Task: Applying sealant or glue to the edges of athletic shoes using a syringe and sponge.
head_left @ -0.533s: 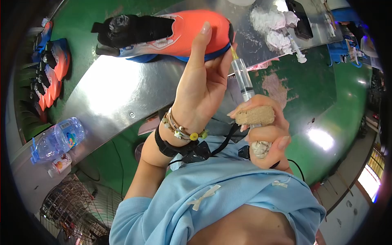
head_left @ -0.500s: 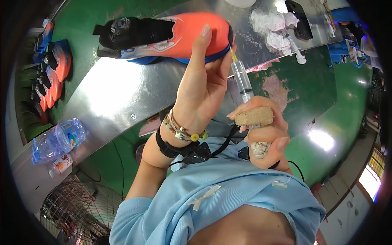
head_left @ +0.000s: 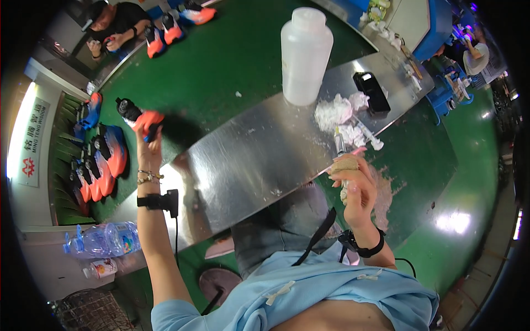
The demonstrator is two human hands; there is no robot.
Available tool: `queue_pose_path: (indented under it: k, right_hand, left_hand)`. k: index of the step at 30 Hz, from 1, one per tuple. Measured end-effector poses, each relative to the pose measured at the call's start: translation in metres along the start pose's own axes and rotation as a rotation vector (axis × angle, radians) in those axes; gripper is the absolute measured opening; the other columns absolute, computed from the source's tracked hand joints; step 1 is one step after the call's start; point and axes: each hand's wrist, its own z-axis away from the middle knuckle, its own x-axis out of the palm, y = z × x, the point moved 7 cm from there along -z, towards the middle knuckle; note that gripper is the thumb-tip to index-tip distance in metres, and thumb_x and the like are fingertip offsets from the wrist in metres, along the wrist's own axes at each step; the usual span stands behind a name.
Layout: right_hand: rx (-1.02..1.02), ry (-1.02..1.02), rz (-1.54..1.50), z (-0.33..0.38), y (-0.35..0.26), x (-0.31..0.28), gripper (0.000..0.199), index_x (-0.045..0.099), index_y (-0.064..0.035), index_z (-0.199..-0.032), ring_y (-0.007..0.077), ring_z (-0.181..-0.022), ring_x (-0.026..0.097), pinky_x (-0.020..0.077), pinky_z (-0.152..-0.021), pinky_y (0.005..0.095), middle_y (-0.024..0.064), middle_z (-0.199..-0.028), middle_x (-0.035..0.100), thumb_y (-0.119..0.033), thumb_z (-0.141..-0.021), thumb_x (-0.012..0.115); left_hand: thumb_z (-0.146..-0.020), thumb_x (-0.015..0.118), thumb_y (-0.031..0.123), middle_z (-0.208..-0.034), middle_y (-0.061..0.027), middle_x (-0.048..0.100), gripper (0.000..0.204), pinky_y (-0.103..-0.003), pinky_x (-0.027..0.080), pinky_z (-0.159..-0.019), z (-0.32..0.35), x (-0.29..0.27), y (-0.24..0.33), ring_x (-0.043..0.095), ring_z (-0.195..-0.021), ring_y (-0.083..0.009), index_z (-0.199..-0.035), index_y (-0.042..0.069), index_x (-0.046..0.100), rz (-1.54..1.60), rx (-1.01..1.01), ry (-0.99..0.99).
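Note:
My left hand (head_left: 150,144) is stretched out to the left and grips an orange and black shoe (head_left: 141,118) held out over the green belt. My right hand (head_left: 355,185) stays near my body at the edge of the metal sheet (head_left: 259,160). It holds a syringe (head_left: 340,144) pointing up, with a beige rag (head_left: 345,165) wrapped in the fingers.
A tall white plastic bottle (head_left: 305,52) stands on the metal sheet. Crumpled white tissues (head_left: 337,113) and a black device (head_left: 372,91) lie to its right. Several orange and blue shoes (head_left: 99,160) are racked at the left. A water bottle (head_left: 102,240) lies lower left. Another person (head_left: 110,25) sits far off.
My left hand has swung the shoe away from the syringe and out to the left. The right hand with the syringe has stayed close to my body. My view has tilted up.

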Motion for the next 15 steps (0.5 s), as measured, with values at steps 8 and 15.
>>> queue_pose_path:
  k: [8,15]
  right_hand:
    - [-0.024,-0.240,0.290,-0.020,0.034,0.020,0.012,0.065,-0.0050,-0.086,0.0209,-0.088,0.057,0.0452,-0.077,0.0284,0.0104,-0.100,0.055,-0.007,-0.075,0.062]
    - [-0.206,-0.427,0.740,-0.030,0.042,0.048,0.021,0.067,-0.0117,-0.091,0.0244,-0.091,0.052,0.0453,-0.079,0.0343,0.0046,-0.105,0.053,-0.021,-0.072,0.065]
  left_hand:
    - [-0.091,0.048,0.017,-0.125,-0.0082,0.050,0.026,-0.032,0.036,-0.101,0.018,-0.028,0.103,0.044,-0.120,-0.0211,-0.112,0.002,0.050,0.070,0.266,0.063]
    - [-0.090,0.035,0.010,-0.139,-0.0208,0.028,0.054,-0.033,0.024,-0.108,0.257,0.077,0.319,0.030,-0.129,-0.0256,-0.137,-0.005,0.013,-0.015,0.720,-0.584]
